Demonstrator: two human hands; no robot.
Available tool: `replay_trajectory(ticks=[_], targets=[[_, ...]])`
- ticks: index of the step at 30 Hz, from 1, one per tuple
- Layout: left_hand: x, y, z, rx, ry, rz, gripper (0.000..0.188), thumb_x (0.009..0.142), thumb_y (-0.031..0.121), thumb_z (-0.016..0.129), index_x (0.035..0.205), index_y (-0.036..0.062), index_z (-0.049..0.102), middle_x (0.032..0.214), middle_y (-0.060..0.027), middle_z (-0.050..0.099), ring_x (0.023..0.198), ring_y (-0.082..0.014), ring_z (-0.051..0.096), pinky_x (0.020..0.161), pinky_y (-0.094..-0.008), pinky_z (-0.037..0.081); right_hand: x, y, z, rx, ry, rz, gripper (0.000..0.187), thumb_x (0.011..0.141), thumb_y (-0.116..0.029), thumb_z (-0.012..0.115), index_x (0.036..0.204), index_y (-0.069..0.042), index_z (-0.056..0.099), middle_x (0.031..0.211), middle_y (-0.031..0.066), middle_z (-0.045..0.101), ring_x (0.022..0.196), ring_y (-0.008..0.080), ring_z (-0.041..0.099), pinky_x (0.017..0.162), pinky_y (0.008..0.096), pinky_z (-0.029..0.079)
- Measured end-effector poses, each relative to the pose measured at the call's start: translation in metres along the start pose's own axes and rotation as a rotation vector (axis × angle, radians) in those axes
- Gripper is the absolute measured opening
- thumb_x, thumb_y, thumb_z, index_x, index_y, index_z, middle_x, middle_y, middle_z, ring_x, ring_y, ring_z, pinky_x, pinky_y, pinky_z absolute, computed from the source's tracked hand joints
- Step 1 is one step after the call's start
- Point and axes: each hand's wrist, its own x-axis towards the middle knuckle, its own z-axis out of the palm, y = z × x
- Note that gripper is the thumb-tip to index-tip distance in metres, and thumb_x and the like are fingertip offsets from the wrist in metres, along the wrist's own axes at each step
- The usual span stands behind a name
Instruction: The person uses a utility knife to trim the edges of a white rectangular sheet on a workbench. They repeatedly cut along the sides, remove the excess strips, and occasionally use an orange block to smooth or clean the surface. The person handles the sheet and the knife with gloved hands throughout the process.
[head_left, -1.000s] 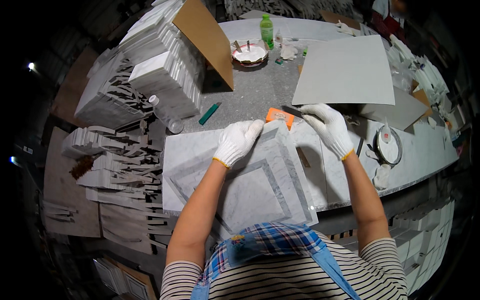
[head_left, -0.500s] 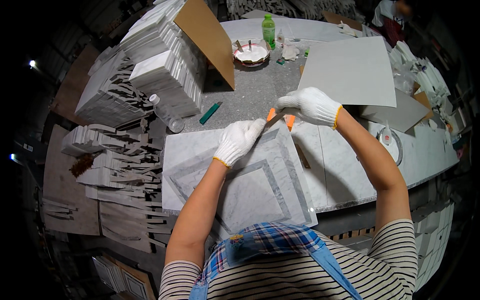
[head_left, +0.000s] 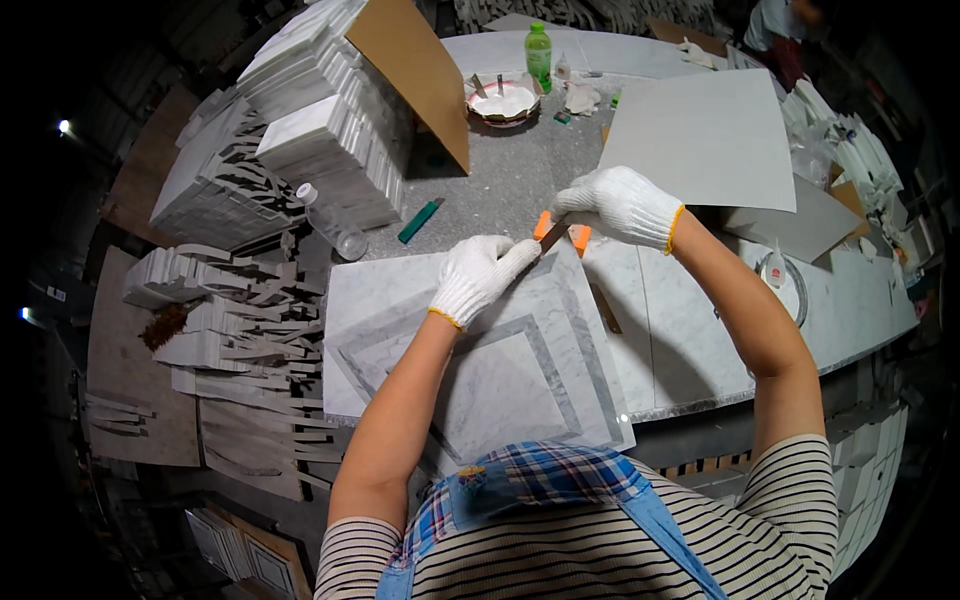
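White knitted gloves with yellow cuffs cover both my hands. A narrow, flat, dark strip [head_left: 553, 237], perhaps a metal blade, runs slantwise between them. My right hand [head_left: 622, 208] grips its far end with bent fingers. My left hand [head_left: 482, 277] is closed on its nearer end, the thumb lying along it; the fingers beneath are hidden. Under the left hand lies a marble panel [head_left: 520, 385] with nested grey inlaid frames, partly covered by my left forearm. Just behind the strip, at the panel's far corner, an orange object [head_left: 579, 238] is partly hidden.
Stacked marble tiles [head_left: 335, 160] and a leaning brown board [head_left: 415, 75] stand at left. A green-handled cutter [head_left: 421, 220], clear bottle [head_left: 330, 225], white paste bowl [head_left: 503, 104] and green bottle [head_left: 538, 58] sit beyond. A large pale sheet [head_left: 700, 135] rises at right.
My left hand has shifted slightly right and up along the strip. The right hand stays nearly where it was, still gripping the far end.
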Motion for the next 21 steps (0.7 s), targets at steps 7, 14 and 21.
replay_trajectory(ticks=[7,14,21], targets=[[-0.002,0.005,-0.004,-0.013,-0.017,-0.016,0.071,0.087,0.071,0.052,0.082,0.0036,0.075,0.071,-0.0201,0.066,0.071,-0.0362,0.066,0.066,-0.0449,0.048,0.004,-0.003,-0.003,-0.017,0.002,0.013,0.013,0.093,-0.019,0.063,0.101,-0.014,0.072,0.090,0.0114,0.072,0.086,0.0341,0.069,0.077,0.0426,0.055],[0.001,0.003,0.000,-0.002,-0.011,-0.023,0.071,0.084,0.072,0.056,0.082,0.0038,0.075,0.070,-0.0196,0.067,0.069,-0.0343,0.066,0.065,-0.0434,0.048,-0.006,-0.002,0.000,0.004,0.017,0.037,0.013,0.093,-0.020,0.064,0.101,-0.014,0.071,0.090,0.0112,0.072,0.085,0.0339,0.069,0.076,0.0433,0.055],[-0.002,0.010,-0.006,0.043,-0.040,-0.028,0.071,0.084,0.073,0.057,0.089,0.0058,0.078,0.075,-0.0198,0.069,0.074,-0.0353,0.068,0.067,-0.0435,0.049,-0.019,-0.004,0.012,0.046,0.036,0.087,0.014,0.095,-0.022,0.064,0.104,-0.015,0.070,0.090,0.0111,0.072,0.085,0.0344,0.068,0.075,0.0436,0.054]])
